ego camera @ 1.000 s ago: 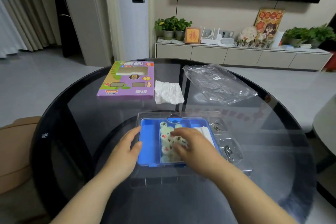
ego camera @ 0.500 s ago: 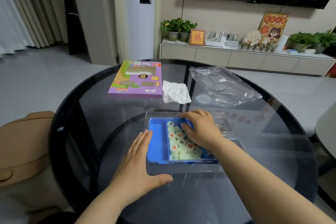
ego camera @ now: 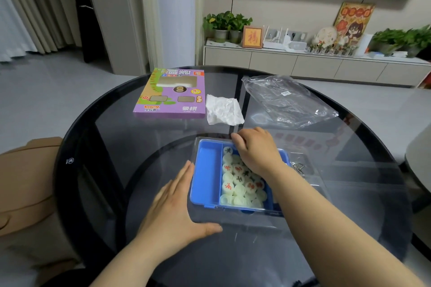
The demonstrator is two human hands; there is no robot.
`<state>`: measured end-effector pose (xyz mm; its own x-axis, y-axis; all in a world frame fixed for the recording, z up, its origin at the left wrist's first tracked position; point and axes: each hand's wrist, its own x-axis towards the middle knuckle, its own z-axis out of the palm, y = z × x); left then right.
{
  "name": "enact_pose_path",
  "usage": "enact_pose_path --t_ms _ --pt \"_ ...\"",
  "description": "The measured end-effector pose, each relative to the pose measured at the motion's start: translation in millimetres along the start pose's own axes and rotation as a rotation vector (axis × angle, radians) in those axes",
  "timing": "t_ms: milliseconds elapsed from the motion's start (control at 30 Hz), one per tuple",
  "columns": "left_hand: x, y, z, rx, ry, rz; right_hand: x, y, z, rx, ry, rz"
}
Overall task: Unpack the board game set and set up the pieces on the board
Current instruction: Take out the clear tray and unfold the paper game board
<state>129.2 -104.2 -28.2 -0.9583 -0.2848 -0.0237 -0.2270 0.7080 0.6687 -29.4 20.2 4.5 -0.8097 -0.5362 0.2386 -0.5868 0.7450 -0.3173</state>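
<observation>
Two hands: left hand [ego camera: 172, 207] lies flat beside the blue tray [ego camera: 206, 170]; right hand [ego camera: 256, 151] grips its far rim.

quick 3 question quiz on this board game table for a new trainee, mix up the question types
1. True or false: the left hand lies flat, fingers straight, left of the blue tray.
2. Where are the round pieces? A: the tray's narrow left compartment. B: the compartment right of it. C: loose outside the tray.
3. Fill in: between the purple box and the clear plastic bag lies a crumpled ____.
Key: 1 true; 2 B; 3 white paper.
</observation>
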Motion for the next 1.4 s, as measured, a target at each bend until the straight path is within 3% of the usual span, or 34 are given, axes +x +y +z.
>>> enact_pose_path --t_ms 167,400,667,900,1033,1200,1400 --pt "1.3 -1.2 1.4 0.022 -0.009 0.001 3.1 -1.0 -6.8 0.045 -0.05 -0.011" --pt "2.0 -3.5 1.6 0.049 -0.029 0.027 22.5 -0.3 -44.2 0.065 -0.556 0.003" --pt "0.6 -0.3 0.4 0.085 -0.021 0.052 21.0 8.0 -56.2 0.261 -0.602 0.051" --pt "1.4 -4.6 0.6 0.048 -0.018 0.088 8.2 11.7 -96.2 0.548 -0.37 0.097" --pt "-2.3 -2.4 -1.4 0.102 -0.057 0.052 -10.3 37.2 -121.8 0.645 -0.17 0.294" --pt "9.0 7.8 -3.6 -0.258 0.094 -0.095 -48.6 80.7 -146.0 0.726 0.059 0.58" --pt "44.4 29.2 -11.1 -0.062 0.039 -0.276 -95.7 124.1 -153.7 0.765 0.168 0.853"
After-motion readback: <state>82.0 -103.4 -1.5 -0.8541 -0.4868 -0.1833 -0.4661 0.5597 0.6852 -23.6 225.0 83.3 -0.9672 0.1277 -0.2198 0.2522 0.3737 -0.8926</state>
